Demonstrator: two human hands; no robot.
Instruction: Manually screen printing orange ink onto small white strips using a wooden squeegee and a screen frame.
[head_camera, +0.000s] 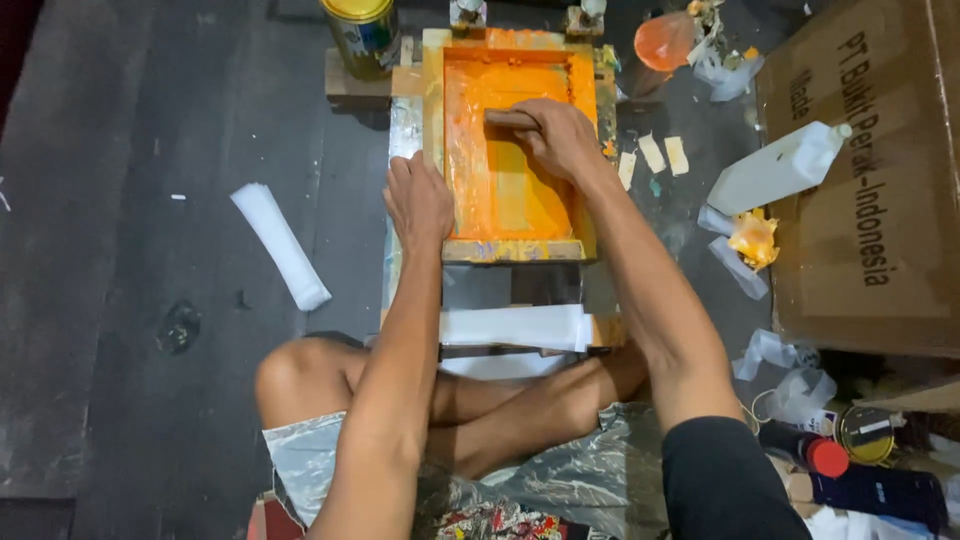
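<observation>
Near the top of the dark floor (150, 250), the orange-inked screen frame (510, 140) lies flat before the seated person. Right hand (560, 135) grips the squeegee (508, 118) at the far end of the mesh; left hand (418, 200) presses flat, fingers unclenched, on the frame's left rail. It looks like mid-print: pulling ink evenly calls for steady downward pressure.

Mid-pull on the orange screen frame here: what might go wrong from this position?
1. The left hand presses only the left edge of the orange ink-coated wooden screen frame; it may shift while the right hand drags the wooden squeegee.
2. The white paper stack lies just below the frame; dripping ink could stain it.
</observation>
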